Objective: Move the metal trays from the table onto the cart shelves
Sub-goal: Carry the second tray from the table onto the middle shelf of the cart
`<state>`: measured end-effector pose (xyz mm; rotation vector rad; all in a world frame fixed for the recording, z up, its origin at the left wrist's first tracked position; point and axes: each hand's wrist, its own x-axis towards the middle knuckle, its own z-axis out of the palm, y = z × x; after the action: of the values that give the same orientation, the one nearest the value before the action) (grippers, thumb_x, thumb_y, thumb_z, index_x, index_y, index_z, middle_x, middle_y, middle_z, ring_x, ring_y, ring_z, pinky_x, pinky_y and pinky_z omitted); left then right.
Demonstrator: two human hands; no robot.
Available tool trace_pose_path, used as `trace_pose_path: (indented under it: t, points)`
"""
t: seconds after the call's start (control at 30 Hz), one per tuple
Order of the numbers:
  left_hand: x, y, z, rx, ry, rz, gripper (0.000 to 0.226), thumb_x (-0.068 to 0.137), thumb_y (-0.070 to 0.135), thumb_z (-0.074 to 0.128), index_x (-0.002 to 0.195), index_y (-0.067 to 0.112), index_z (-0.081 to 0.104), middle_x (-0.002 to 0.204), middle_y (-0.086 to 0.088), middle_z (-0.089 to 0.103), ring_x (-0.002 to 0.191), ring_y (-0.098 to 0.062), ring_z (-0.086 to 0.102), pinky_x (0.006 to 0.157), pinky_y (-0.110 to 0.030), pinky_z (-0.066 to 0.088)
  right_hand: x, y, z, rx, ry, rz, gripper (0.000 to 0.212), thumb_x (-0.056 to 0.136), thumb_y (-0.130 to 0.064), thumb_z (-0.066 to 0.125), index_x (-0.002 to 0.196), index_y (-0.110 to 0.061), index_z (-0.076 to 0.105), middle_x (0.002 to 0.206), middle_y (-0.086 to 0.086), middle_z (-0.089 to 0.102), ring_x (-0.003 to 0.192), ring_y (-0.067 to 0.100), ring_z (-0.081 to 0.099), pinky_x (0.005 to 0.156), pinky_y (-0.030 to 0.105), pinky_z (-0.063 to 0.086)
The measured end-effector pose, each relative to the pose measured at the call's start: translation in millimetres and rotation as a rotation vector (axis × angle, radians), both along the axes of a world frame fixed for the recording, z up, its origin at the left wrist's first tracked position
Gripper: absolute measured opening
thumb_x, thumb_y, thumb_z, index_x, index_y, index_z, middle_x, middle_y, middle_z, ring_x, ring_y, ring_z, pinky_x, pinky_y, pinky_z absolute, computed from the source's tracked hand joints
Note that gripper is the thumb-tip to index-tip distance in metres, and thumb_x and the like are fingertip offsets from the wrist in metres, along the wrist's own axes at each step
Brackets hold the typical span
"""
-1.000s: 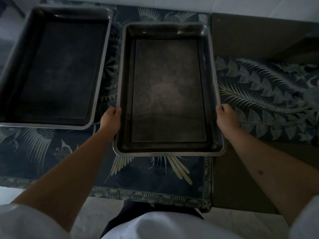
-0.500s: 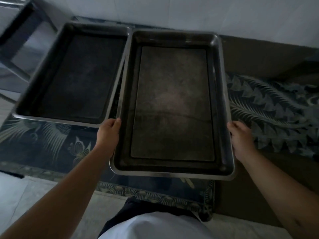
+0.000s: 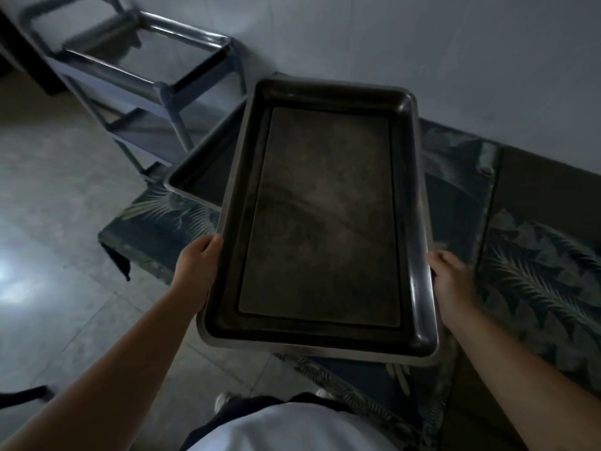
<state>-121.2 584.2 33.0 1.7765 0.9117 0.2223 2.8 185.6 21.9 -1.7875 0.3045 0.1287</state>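
While both hands grip it, the held tray [image 3: 320, 219] sits in the air above the near edge of the table [image 3: 540, 275], which is draped in a dark cloth with a pale feather print. Left hand [image 3: 198, 268] is closed on the left long rim and right hand [image 3: 452, 281] on the right long rim, both toward the near end. Long axis runs near to far, with the far end swung slightly right; the open side faces up and the interior is bare. Second tray [image 3: 201, 177] rests on the table at the far left, partly hidden under the held one. Cart [image 3: 153, 89], a metal tube frame with shelves, stands on the floor at far left against the wall, well apart from the held tray.
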Motion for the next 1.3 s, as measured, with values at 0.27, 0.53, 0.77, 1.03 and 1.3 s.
trace_pose_path:
  t: [0.27,0.53,0.77,1.03,1.3]
  points:
    - [-108.1,105.9,11.8,-0.098,-0.127,0.243,0.033,0.098,0.031,0.059,0.081,0.004,0.068,0.066,-0.008,0.062,0.063,-0.017,0.058,0.059,-0.029,0.046,-20.6,146.8,26.6,-0.052,-0.017,0.26,0.026,0.086,-0.033,0.058,0.074,-0.01,0.06,0.062,-0.002,0.054,0.059,0.011,0.049,0.059,0.032,0.037]
    - [-250.2,227.7,24.9,-0.016,-0.113,0.457,0.033,0.099,0.035,0.058,0.081,0.011,0.071,0.07,-0.007,0.065,0.063,-0.017,0.058,0.06,-0.033,0.045,-80.2,344.1,36.7,-0.019,0.001,0.521,0.023,0.094,-0.025,0.057,0.075,-0.014,0.064,0.059,-0.004,0.062,0.056,0.01,0.058,0.052,0.024,0.045]
    - [-351.9,303.8,23.3,-0.003,-0.11,0.704,0.031,0.099,0.033,0.059,0.081,0.013,0.073,0.076,-0.007,0.069,0.07,-0.019,0.061,0.068,-0.035,0.05,-129.7,486.9,33.0,-0.017,0.068,0.765,0.032,0.091,-0.028,0.059,0.089,0.004,0.062,0.072,0.012,0.06,0.064,0.023,0.056,0.057,0.031,0.045]
    - [-391.7,388.0,-5.4,-0.034,-0.089,0.87,0.029,0.097,0.041,0.059,0.076,0.03,0.076,0.071,0.004,0.075,0.062,-0.008,0.069,0.057,-0.029,0.052,-125.5,642.1,10.8,-0.027,0.067,0.916,0.024,0.095,-0.022,0.057,0.078,-0.008,0.065,0.061,-0.001,0.063,0.056,0.01,0.06,0.049,0.022,0.048]
    - [-351.0,516.7,-18.1,0.002,-0.005,0.954,0.033,0.1,0.036,0.057,0.078,0.018,0.073,0.067,0.008,0.073,0.057,-0.002,0.067,0.049,-0.02,0.047,-81.5,803.2,-5.5,-0.081,0.068,1.019,0.029,0.098,-0.024,0.054,0.081,-0.003,0.065,0.071,0.009,0.063,0.067,0.021,0.059,0.063,0.033,0.047]
